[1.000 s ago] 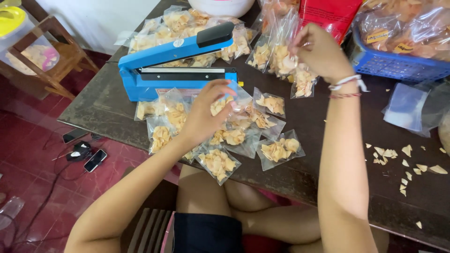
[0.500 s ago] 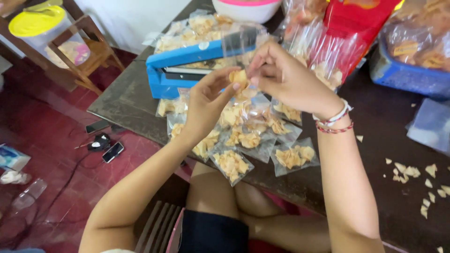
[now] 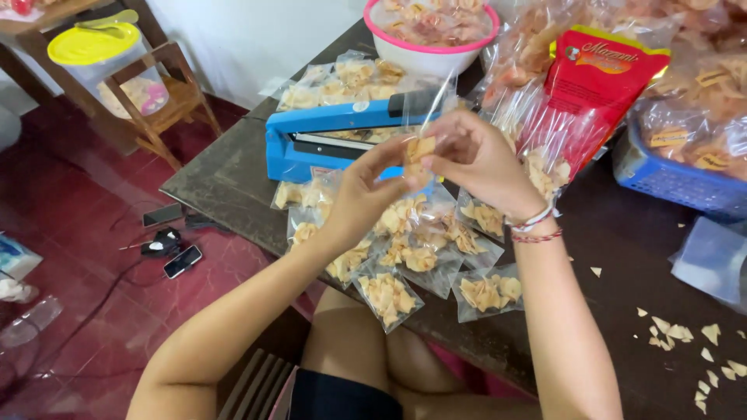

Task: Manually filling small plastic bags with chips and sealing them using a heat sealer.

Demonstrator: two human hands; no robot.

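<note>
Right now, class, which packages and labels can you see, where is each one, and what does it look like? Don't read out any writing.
Small clear bag of chips: pinched between left hand and right hand.
Filled clear bags: scattered on the table edge.
Red pouch: upper right, yellow trim.
Labelled bags: in the blue basket, yellowish tags.
Phone: on the floor, dark screen.

My dark wooden tabletop (image 3: 622, 233), crowded with snack packing.

In front of me lie small clear sealed bags of chips (image 3: 424, 257), spread in a loose cluster at the near edge. Beyond them sits the blue heat sealer (image 3: 311, 140), with more filled bags (image 3: 334, 82) behind it at the far left. A pink-rimmed bowl (image 3: 432, 39) stands at the far edge, a blue basket (image 3: 669, 183) far right. Loose chip crumbs (image 3: 685, 334) are scattered near right, beside an empty clear bag (image 3: 712, 260).
</note>
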